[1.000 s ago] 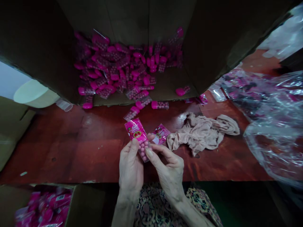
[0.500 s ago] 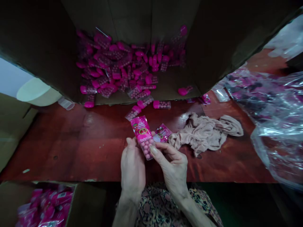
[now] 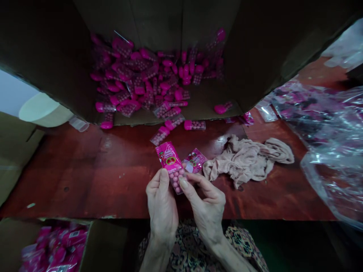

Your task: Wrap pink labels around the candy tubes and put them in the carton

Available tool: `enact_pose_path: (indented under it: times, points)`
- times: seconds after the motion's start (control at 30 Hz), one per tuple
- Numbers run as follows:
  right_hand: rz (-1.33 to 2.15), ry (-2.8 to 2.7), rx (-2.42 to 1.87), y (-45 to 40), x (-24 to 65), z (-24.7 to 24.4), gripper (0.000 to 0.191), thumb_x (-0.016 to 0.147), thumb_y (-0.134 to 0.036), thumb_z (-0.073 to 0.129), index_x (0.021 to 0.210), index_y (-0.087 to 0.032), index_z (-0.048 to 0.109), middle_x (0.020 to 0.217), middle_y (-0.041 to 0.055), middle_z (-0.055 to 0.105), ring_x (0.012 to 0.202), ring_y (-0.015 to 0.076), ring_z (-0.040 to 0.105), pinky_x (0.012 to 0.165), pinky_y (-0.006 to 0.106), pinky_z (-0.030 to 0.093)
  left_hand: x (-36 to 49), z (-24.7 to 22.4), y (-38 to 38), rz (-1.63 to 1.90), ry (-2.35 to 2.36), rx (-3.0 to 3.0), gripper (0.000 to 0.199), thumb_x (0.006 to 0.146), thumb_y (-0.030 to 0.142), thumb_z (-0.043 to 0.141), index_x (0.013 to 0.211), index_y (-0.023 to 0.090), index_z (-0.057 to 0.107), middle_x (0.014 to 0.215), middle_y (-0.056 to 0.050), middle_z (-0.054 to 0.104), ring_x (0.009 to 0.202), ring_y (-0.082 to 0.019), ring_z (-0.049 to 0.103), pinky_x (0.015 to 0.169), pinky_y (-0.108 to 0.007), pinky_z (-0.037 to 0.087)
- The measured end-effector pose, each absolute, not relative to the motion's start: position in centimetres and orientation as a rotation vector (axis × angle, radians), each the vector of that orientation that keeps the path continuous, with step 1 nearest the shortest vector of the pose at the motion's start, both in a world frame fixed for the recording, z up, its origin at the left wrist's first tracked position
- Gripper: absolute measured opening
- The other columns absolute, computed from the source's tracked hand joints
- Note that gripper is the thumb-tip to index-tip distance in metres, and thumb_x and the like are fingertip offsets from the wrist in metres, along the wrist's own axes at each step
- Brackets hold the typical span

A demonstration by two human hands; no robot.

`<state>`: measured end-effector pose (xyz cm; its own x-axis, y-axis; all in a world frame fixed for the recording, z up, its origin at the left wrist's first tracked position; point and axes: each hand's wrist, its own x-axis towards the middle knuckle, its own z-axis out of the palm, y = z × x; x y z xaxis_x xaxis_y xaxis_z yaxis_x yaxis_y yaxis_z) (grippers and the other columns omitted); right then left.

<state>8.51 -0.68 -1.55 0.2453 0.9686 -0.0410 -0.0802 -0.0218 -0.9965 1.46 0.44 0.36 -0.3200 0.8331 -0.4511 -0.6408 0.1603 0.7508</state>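
Observation:
A clear container of pink balls (image 3: 176, 180) is held between my two hands over the table's front part, with a pink printed wrapper (image 3: 170, 155) over its far end. My left hand (image 3: 162, 204) pinches its left side, thumb on the wrapper's lower edge. On the right side, my right hand (image 3: 206, 202) grips the clear part between thumb and fingers. Just beyond my right fingers lies another pink printed packet (image 3: 195, 160). Several pink-capped containers (image 3: 160, 135) lie past the wrapper, near the large box's edge.
A large cardboard box (image 3: 210, 100) holding many pink-capped containers stands at the back. A crumpled cloth (image 3: 249, 160) and a plastic bag (image 3: 326, 124) are on the right. A white bowl (image 3: 45, 111) sits left. Lower left, another box (image 3: 106, 241) holds pink packets.
My left thumb has come down onto the wrapper's lower edge, where my left hand was more open before. The wrapped container has shifted slightly toward me.

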Motion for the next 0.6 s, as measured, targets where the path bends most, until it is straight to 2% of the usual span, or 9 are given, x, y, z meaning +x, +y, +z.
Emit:
enact_pose_path:
  times: [0.17,0.43,0.6]
  points:
    - [1.163,-0.964,-1.247,-0.4,8.5,-1.6,0.008,0.075,-0.02,0.067,0.083,-0.02,0.07,0.074,-0.0001,0.07,0.064,0.0132,0.064,0.061,0.024,0.054,0.3,0.3,1.0,1.499,1.095,0.228,0.022,0.075,0.035,0.062,0.075,0.014,0.069,0.073,-0.006,0.069,0.068,-0.015,0.061,0.071,-0.029,0.047]
    - [1.086,-0.933,-1.318,-0.7,8.0,-1.9,0.011,0.074,-0.023,0.067,0.084,-0.018,0.068,0.073,0.0021,0.069,0.064,0.0148,0.064,0.063,0.027,0.054,1.5,0.2,0.3,1.469,1.179,0.217,0.02,0.076,0.032,0.062,0.07,0.015,0.068,0.064,-0.003,0.066,0.057,-0.011,0.057,0.062,-0.023,0.045]
    - [1.129,-0.864,-1.293,0.2,8.2,-1.7,0.013,0.071,-0.025,0.07,0.08,-0.018,0.068,0.072,0.0023,0.069,0.062,0.0147,0.064,0.062,0.028,0.056,2.0,-0.1,0.2,1.47,1.119,0.169,0.015,0.074,0.029,0.065,0.069,0.015,0.068,0.065,-0.001,0.064,0.059,-0.01,0.055,0.066,-0.024,0.046]
